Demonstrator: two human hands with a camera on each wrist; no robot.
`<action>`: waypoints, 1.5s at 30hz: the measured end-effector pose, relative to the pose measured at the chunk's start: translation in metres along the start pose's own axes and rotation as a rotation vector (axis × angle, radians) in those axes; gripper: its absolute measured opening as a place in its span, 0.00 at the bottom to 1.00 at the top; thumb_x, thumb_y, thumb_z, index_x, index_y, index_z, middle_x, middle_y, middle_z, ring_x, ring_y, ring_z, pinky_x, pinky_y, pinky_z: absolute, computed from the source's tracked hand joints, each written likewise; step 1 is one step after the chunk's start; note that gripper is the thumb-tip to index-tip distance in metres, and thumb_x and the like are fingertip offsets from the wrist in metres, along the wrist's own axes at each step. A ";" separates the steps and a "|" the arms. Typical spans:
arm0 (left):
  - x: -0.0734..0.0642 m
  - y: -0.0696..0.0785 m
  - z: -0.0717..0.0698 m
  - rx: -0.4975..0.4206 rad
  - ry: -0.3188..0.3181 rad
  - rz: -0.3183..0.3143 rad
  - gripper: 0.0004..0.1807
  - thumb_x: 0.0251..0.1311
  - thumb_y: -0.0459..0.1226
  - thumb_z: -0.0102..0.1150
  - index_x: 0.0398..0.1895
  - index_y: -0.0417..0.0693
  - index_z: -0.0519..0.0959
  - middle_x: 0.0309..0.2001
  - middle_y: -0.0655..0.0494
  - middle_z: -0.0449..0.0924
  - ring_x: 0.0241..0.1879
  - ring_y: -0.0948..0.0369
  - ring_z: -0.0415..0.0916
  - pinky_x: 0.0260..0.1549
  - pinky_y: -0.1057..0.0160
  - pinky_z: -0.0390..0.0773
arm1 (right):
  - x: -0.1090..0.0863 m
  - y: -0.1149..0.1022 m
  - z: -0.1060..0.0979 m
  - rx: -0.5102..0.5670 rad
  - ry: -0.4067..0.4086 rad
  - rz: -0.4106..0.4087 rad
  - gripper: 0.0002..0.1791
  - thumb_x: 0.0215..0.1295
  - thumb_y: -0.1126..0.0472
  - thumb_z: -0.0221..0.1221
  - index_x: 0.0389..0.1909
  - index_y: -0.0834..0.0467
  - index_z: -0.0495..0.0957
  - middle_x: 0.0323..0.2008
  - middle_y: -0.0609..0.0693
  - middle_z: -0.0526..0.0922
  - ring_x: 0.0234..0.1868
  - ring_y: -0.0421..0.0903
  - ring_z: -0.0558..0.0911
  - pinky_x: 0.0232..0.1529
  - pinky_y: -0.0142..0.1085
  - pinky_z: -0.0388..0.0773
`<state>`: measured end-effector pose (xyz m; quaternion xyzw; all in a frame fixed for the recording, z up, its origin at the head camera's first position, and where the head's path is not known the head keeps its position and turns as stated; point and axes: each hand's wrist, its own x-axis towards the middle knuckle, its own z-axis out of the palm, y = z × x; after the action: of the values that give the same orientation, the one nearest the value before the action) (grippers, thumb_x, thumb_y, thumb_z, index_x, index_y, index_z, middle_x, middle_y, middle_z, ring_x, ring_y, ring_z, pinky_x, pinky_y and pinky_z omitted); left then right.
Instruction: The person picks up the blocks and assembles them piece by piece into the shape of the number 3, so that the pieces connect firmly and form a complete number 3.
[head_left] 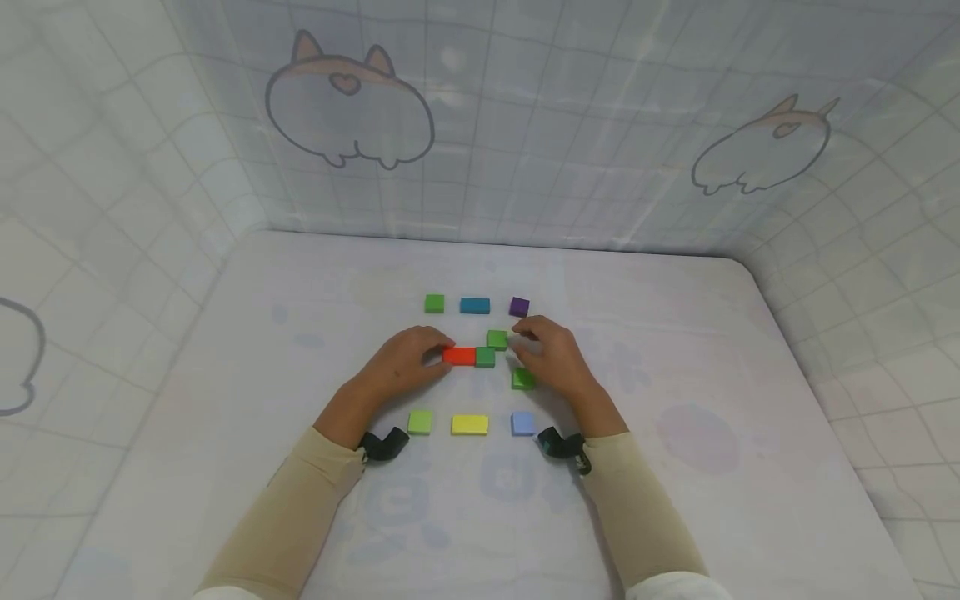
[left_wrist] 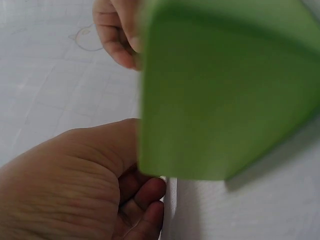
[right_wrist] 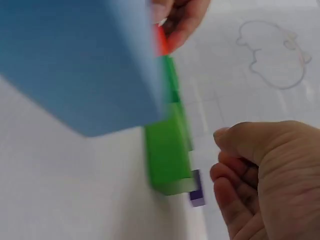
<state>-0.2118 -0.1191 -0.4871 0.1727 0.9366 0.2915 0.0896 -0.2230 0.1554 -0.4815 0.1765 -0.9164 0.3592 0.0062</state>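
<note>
My left hand (head_left: 408,358) pinches the left end of a red block (head_left: 459,357) between thumb and fingers. Against the red block's right end sits a dark green block (head_left: 485,357). Just behind that, a lighter green block (head_left: 497,339) lies close to the fingertips of my right hand (head_left: 553,354). The right thumb and fingers are apart, with nothing between them. Another green block (head_left: 522,379) lies beside the right hand, partly covered by it. A large green block (left_wrist: 225,100) hides the left fingertips in the left wrist view.
Behind the hands lie a green block (head_left: 434,303), a blue block (head_left: 475,306) and a purple block (head_left: 520,307). Nearer me are a lime block (head_left: 420,422), a yellow block (head_left: 469,425) and a light blue block (head_left: 522,423). White cloth covers the table (head_left: 675,333).
</note>
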 end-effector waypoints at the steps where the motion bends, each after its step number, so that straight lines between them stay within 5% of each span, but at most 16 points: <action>1: 0.000 0.000 0.000 0.000 -0.001 -0.001 0.20 0.62 0.43 0.66 0.57 0.53 0.81 0.57 0.59 0.79 0.60 0.57 0.72 0.64 0.52 0.73 | -0.001 -0.001 -0.003 0.003 -0.005 -0.002 0.13 0.67 0.60 0.63 0.51 0.57 0.80 0.51 0.50 0.82 0.53 0.47 0.81 0.57 0.44 0.80; 15: 0.002 0.007 -0.003 -0.019 0.000 -0.042 0.20 0.62 0.43 0.65 0.58 0.54 0.80 0.59 0.57 0.78 0.61 0.56 0.71 0.64 0.50 0.72 | -0.022 0.008 -0.024 -0.047 -0.220 0.018 0.12 0.62 0.59 0.66 0.47 0.54 0.82 0.45 0.45 0.83 0.47 0.43 0.80 0.54 0.42 0.81; 45: 0.004 0.005 0.000 -0.019 0.004 -0.041 0.20 0.63 0.44 0.65 0.58 0.55 0.80 0.58 0.58 0.78 0.61 0.56 0.71 0.64 0.50 0.72 | -0.033 0.018 -0.023 -0.064 -0.204 -0.161 0.12 0.60 0.62 0.69 0.45 0.58 0.84 0.46 0.47 0.85 0.48 0.43 0.82 0.56 0.41 0.80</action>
<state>-0.2146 -0.1138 -0.4847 0.1518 0.9373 0.2990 0.0953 -0.2009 0.1937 -0.4810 0.2849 -0.9060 0.3085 -0.0526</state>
